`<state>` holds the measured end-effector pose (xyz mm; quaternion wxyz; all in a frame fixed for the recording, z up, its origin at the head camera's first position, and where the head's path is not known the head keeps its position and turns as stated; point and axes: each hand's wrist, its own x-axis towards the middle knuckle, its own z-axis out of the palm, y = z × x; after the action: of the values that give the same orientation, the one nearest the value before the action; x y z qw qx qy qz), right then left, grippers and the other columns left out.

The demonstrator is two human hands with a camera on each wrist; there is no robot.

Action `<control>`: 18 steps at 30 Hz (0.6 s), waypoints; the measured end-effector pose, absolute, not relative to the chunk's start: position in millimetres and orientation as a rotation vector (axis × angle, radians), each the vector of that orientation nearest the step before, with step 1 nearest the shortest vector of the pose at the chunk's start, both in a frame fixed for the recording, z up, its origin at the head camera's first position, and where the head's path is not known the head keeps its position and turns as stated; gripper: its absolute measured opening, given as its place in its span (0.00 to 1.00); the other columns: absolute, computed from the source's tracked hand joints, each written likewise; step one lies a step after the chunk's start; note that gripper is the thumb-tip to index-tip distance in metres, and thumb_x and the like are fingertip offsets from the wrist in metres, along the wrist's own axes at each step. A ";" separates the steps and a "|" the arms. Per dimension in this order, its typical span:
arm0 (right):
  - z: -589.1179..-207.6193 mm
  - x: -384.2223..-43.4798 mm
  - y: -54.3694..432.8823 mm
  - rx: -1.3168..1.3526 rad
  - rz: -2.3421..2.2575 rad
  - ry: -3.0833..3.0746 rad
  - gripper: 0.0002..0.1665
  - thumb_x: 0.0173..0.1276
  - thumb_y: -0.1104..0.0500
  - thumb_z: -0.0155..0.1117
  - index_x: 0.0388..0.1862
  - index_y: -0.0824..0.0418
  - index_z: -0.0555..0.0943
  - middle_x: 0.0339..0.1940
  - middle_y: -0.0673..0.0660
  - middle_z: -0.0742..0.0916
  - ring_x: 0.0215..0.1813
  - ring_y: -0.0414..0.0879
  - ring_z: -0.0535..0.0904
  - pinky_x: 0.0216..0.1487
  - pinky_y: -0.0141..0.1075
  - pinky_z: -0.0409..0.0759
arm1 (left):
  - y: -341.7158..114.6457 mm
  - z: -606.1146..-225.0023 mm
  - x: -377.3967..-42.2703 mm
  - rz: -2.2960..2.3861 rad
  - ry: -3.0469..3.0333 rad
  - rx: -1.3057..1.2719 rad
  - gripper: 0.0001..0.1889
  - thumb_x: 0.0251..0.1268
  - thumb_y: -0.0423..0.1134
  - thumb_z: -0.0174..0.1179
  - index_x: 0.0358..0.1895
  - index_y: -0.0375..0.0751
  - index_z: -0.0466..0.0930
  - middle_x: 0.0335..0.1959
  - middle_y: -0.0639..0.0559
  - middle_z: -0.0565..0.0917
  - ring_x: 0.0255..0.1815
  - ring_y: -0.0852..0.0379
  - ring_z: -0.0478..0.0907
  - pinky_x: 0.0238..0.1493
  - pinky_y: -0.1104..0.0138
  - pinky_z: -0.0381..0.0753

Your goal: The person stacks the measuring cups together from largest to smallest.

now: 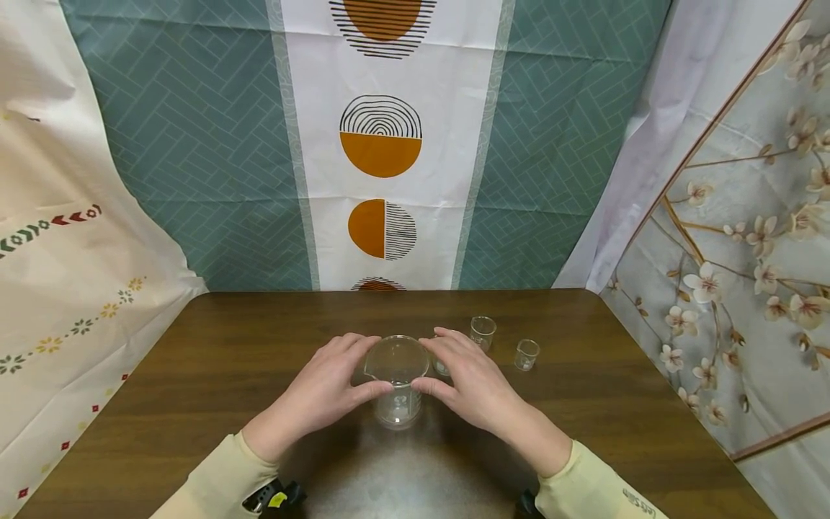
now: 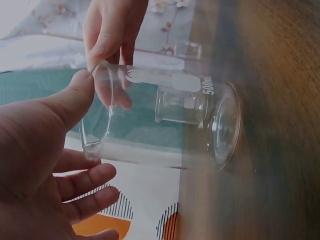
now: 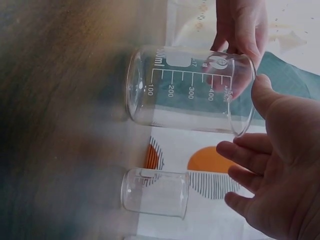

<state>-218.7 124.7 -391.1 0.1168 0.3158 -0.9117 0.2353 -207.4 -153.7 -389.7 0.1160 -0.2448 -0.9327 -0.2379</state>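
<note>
A clear 500 ml glass beaker (image 1: pixel 398 411) stands upright on the brown table, its rim between my two hands. My left hand (image 1: pixel 333 378) holds the rim on the left, thumb at the near side and index finger by the spout; its other fingers are spread in the left wrist view. My right hand (image 1: pixel 470 378) holds the opposite side of the rim with thumb and index finger (image 3: pixel 255 143). White graduations up the beaker's wall show in the right wrist view. Behind my right hand is a smaller beaker (image 3: pixel 155 192), partly hidden in the head view.
Two more small beakers stand beyond my right hand, one farther back (image 1: pixel 483 330) and one to the right (image 1: pixel 527 355). The wooden table (image 1: pixel 259 324) ends at a patterned curtain (image 1: pixel 545 144). Fabric also hangs at both sides.
</note>
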 end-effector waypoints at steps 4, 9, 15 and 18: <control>-391.4 -216.7 126.1 0.915 0.695 -2.661 0.39 0.75 0.39 0.76 0.76 0.58 0.81 0.75 0.56 0.84 0.85 0.55 0.67 0.79 0.62 0.69 | -156.2 -389.6 -209.2 -0.758 -2.750 -0.745 0.40 0.71 0.58 0.76 0.78 0.40 0.77 0.68 0.44 0.83 0.71 0.40 0.77 0.71 0.38 0.75; -392.6 -214.0 128.3 0.907 0.694 -2.636 0.37 0.74 0.41 0.77 0.74 0.59 0.82 0.73 0.55 0.85 0.84 0.55 0.68 0.78 0.61 0.70 | -157.9 -390.5 -211.5 -0.808 -2.751 -0.778 0.40 0.72 0.59 0.75 0.79 0.41 0.76 0.69 0.45 0.82 0.71 0.41 0.77 0.69 0.40 0.77; -395.4 -211.6 127.3 0.889 0.686 -2.631 0.38 0.74 0.41 0.77 0.74 0.60 0.82 0.73 0.57 0.85 0.84 0.57 0.68 0.79 0.61 0.68 | -157.4 -391.0 -211.4 -0.842 -2.737 -0.790 0.39 0.72 0.57 0.76 0.77 0.38 0.76 0.67 0.46 0.83 0.69 0.43 0.79 0.67 0.42 0.79; -396.2 -210.7 125.9 0.874 0.680 -2.620 0.38 0.73 0.41 0.78 0.73 0.60 0.83 0.72 0.56 0.85 0.84 0.57 0.68 0.80 0.61 0.68 | -156.9 -391.4 -211.0 -0.839 -2.740 -0.795 0.39 0.72 0.57 0.76 0.77 0.38 0.76 0.68 0.45 0.83 0.70 0.42 0.78 0.68 0.41 0.79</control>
<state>-210.7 125.9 -396.2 0.1482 0.3038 -0.9109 0.2366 -211.0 -156.9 -391.4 0.0839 -0.2663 -0.9182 -0.2810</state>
